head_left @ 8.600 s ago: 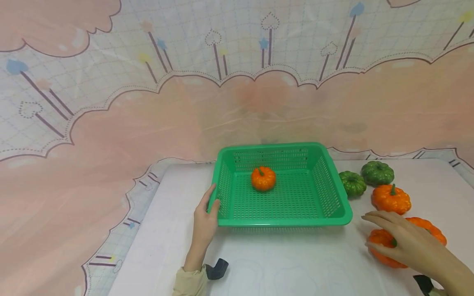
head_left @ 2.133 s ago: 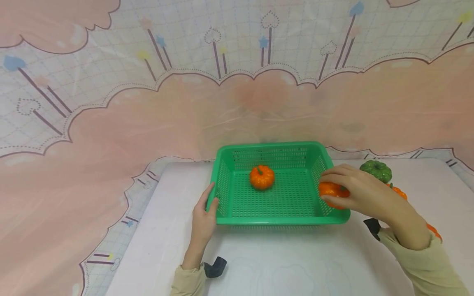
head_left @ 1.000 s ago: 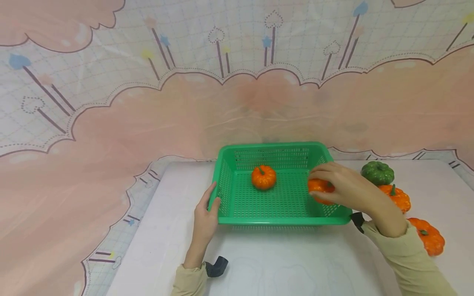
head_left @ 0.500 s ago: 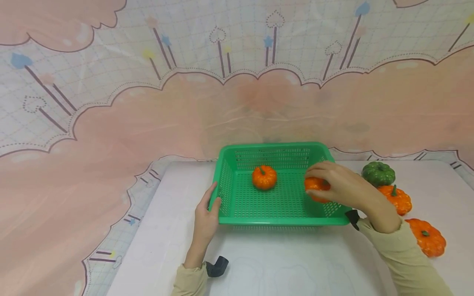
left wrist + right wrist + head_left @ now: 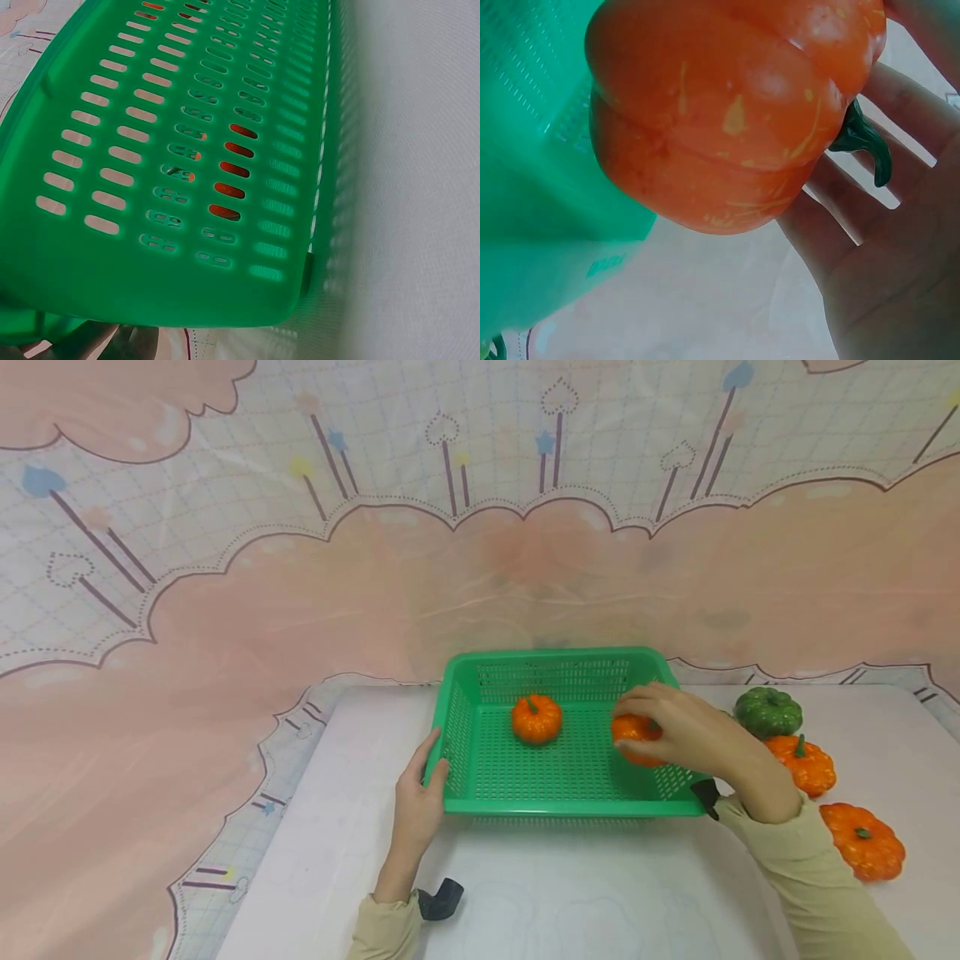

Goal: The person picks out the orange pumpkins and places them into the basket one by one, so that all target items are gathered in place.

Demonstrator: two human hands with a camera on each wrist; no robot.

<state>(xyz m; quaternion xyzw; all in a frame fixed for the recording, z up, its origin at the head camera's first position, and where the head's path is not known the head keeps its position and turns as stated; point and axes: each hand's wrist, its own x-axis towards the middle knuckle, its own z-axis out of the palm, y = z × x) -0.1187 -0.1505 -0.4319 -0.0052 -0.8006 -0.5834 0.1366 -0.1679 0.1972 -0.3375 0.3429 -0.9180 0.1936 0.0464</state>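
In the head view a green plastic basket [image 5: 555, 808] stands on the table, with one small orange pumpkin [image 5: 536, 719] on its floor. My left hand [image 5: 417, 806] holds the basket's left rim, thumb on the near side; the left wrist view shows the slotted end wall [image 5: 150, 277] and dark fingertips below it. My right hand [image 5: 686, 727] grips a second orange pumpkin [image 5: 636, 739] over the right part of the basket. That pumpkin fills the right wrist view, its green stem [image 5: 866, 142] towards the palm. Whether it touches the basket floor I cannot tell.
Right of the basket, a dark green pumpkin [image 5: 768, 712] and two orange pumpkins, one behind [image 5: 804, 766] and one nearer [image 5: 862, 842], lie on the white table [image 5: 585, 893]. A patterned cloth [image 5: 480, 577] hangs behind the basket.
My right hand has carried an orange pumpkin from the table's right side over the basket's right wall, drifting slightly further left in the last second. My left hand has stayed on the rim.
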